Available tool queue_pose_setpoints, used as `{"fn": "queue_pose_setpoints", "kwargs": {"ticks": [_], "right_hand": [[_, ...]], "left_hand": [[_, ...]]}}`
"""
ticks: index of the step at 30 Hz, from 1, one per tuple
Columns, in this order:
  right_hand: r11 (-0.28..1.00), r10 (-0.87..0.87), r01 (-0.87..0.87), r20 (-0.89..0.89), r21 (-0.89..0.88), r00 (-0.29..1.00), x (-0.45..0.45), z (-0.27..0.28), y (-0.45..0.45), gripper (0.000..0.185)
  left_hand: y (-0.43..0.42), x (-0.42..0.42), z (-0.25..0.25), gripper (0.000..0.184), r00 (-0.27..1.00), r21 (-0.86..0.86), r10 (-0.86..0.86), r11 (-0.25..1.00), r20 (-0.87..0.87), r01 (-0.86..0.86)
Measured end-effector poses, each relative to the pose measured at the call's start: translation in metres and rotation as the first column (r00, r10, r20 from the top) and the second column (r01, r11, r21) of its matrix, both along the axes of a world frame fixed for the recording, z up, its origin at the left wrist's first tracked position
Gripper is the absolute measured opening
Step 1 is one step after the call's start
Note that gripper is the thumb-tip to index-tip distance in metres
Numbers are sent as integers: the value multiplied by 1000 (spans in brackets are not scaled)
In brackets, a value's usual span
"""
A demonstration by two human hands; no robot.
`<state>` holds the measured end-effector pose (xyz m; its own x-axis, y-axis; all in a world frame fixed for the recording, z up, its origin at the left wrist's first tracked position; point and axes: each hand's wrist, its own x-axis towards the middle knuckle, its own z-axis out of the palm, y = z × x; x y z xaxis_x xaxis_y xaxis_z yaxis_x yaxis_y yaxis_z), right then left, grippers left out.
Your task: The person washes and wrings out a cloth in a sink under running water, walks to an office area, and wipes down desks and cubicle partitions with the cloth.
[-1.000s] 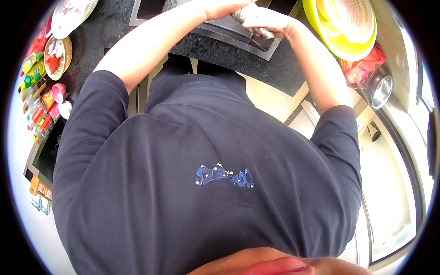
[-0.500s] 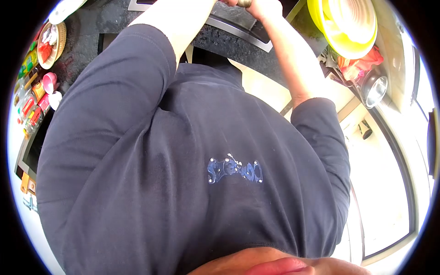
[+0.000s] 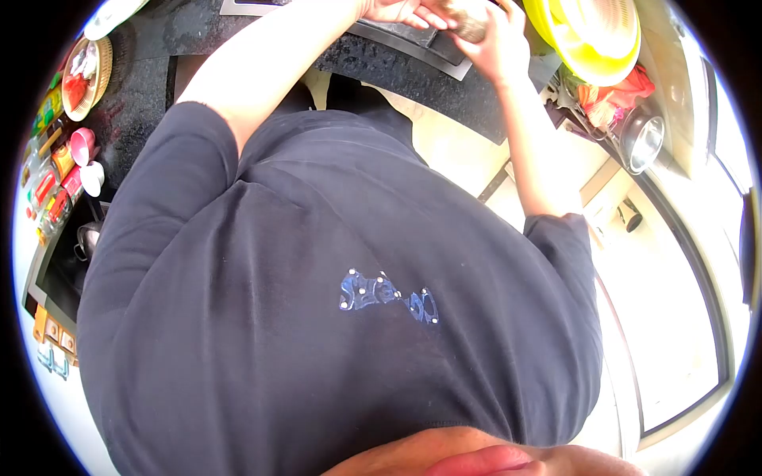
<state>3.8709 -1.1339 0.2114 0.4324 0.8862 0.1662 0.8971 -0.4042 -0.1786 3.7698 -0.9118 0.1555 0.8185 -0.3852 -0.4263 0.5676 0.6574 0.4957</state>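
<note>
My right hand (image 3: 502, 44) is closed around a brownish, rounded thing (image 3: 470, 24) at the top edge of the view; its exact kind does not show. Beside it, my left hand (image 3: 406, 11) has its fingers stretched out, palm partly up, with the fingertips close to that thing. Whether they touch it I cannot tell. Both hands are over a metal-rimmed sink (image 3: 421, 52) set in a dark, wet-looking stone counter (image 3: 484, 99).
At the upper right stand yellow-green bowls or colanders (image 3: 603, 47), with a reddish cloth or bag (image 3: 623, 99) and a metal pot (image 3: 644, 141) below. On the left are a woven basket (image 3: 99, 83), a pink cup (image 3: 82, 146), a white cup (image 3: 92, 178) and several packets and jars.
Both hands have come lower into view and shifted a little to the right. More of the brownish thing shows. The left fingers, cut off by the edge before, are now visible.
</note>
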Motion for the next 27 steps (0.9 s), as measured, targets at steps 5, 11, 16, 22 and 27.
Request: {"fn": "queue_pose_setpoints", "kwargs": {"ticks": [5,11,16,22,27], "right_hand": [[866,-485,500,-226,11,845,-36,-15,-99,85],[682,-727,690,-130,-240,674,-143,-43,-104,93],[806,-552,503,-89,-312,829,-199,-59,-17,90],[968,-88,104,81,-229,993,-258,-72,142,87],[940,146,-157,-60,-304,987,-324,-48,274,82]], "left_hand": [[16,-75,27,59,987,476,113,866,115,-155],[56,-236,3,63,934,692,359,675,-5,-255],[53,-354,21,47,821,782,568,538,-60,-315],[25,-437,29,43,672,726,740,476,-25,-496],[-2,-506,40,37,514,704,858,363,4,-611]]}}
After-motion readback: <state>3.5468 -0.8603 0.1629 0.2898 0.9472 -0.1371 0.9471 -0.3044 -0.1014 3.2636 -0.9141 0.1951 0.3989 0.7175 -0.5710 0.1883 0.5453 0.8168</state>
